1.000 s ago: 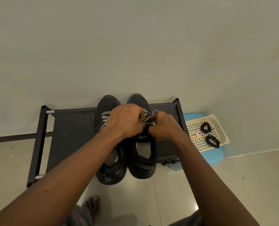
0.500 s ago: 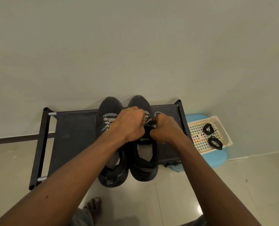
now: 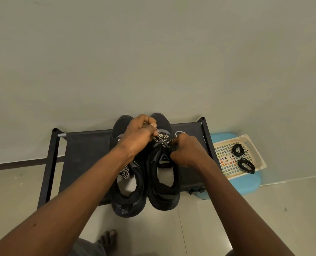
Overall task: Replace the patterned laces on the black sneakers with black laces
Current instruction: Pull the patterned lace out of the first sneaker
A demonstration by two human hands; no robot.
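A black fabric shoe rack is seen at centre left. On it, at mid-frame, the left black sneaker is stood. Above its toe the left hand is held, fingers curled and pinched on a black-and-white patterned lace. The lace is stretched down and rightward to the right black sneaker, where it is gripped at the eyelets by the curled fingers of the right hand. At far right, two coiled black laces are laid in a cream plastic lattice basket, itself set on a light-blue plastic stool.
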